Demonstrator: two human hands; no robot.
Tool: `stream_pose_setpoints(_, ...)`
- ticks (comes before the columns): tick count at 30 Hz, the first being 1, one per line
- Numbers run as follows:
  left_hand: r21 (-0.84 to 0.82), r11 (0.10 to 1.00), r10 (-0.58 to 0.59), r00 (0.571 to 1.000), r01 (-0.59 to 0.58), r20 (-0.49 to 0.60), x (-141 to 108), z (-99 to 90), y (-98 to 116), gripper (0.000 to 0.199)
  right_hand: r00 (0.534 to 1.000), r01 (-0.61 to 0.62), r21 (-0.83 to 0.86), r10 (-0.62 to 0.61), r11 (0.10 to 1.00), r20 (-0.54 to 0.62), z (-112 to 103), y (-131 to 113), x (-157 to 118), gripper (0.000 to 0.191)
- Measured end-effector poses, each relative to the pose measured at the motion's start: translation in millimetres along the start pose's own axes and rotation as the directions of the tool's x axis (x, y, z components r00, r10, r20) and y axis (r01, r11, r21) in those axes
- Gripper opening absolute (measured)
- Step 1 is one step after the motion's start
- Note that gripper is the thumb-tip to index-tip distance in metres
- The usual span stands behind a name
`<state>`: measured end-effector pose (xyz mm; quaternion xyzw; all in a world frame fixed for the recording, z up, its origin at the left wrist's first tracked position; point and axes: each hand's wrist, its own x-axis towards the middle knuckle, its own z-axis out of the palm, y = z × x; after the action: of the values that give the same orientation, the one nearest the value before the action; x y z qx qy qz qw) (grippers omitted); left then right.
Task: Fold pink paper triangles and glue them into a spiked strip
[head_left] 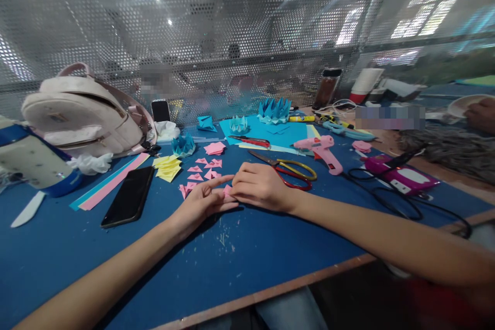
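My left hand (pixel 207 198) and my right hand (pixel 259 185) meet over the blue table. Between their fingertips is a small folded pink paper piece (pixel 227 191), partly hidden by the fingers; both hands are closed on it. Just beyond my left hand lie several pink folded paper triangles (pixel 195 169). Behind these sits a stack of pink paper squares (pixel 214 148), with yellow paper squares (pixel 167 167) to the left. Scissors (pixel 294 170) with red and yellow handles lie beyond my right hand.
A pink glue gun (pixel 320 149) and a purple power strip (pixel 402 172) with black cable are at right. A black phone (pixel 128 196), paper strips (pixel 112 180) and a white backpack (pixel 85 113) are at left. Blue paper flowers (pixel 274 111) stand at the back near a red cutter (pixel 251 141).
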<state>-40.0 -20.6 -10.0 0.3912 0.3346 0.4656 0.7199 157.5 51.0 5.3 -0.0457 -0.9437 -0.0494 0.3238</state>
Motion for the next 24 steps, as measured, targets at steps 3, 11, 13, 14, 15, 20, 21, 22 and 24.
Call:
stream_pose_setpoints(3,-0.028,1.0,0.003,1.0,-0.003,0.009,1.1,-2.2,-1.2,0.053,0.999,0.043,-0.07,-0.043,0.997,0.002,0.4,1.4,0.7,0.024)
stream_pose_setpoints(11,-0.028,0.999,0.02,1.0,-0.02,0.019,1.7,-3.5,-1.5,0.051,0.997,0.08,-0.03,-0.081,0.996,-0.02,0.3,4.9,0.8,0.021)
stream_pose_setpoints(13,-0.021,0.999,0.028,1.0,-0.028,0.008,1.4,-2.3,-0.9,0.053,0.997,0.068,0.012,-0.067,0.998,-0.03,0.3,6.0,0.1,0.02)
stream_pose_setpoints(14,-0.009,0.999,0.031,1.0,-0.031,-0.003,1.1,-1.3,-0.7,0.053,0.998,0.056,0.04,-0.055,0.998,-0.028,0.4,6.5,-0.5,0.02)
stream_pose_setpoints(15,0.008,0.999,0.036,0.999,-0.036,-0.019,0.8,-0.1,-0.5,0.053,0.999,0.037,0.074,-0.035,0.997,-0.023,0.5,7.0,-1.2,0.02)
stream_pose_setpoints(20,0.059,0.997,0.062,0.996,-0.059,-0.056,-0.4,3.8,-1.1,0.053,0.986,-0.16,0.302,0.169,0.94,-0.003,0.9,5.3,-2.5,0.016)
stream_pose_setpoints(21,0.058,0.996,0.064,0.996,-0.061,-0.056,-0.5,3.9,-1.3,0.053,0.976,-0.206,0.344,0.217,0.916,0.005,0.8,4.0,-1.8,0.014)
stream_pose_setpoints(22,0.056,0.996,0.067,0.996,-0.064,-0.054,-0.6,3.8,-1.4,0.052,0.965,-0.247,0.381,0.261,0.891,0.014,0.6,2.5,-0.9,0.012)
stream_pose_setpoints(24,0.055,0.996,0.069,0.996,-0.066,-0.053,-0.6,3.5,-1.7,0.051,0.939,-0.321,0.44,0.341,0.839,0.034,-0.1,-0.9,1.8,0.01)
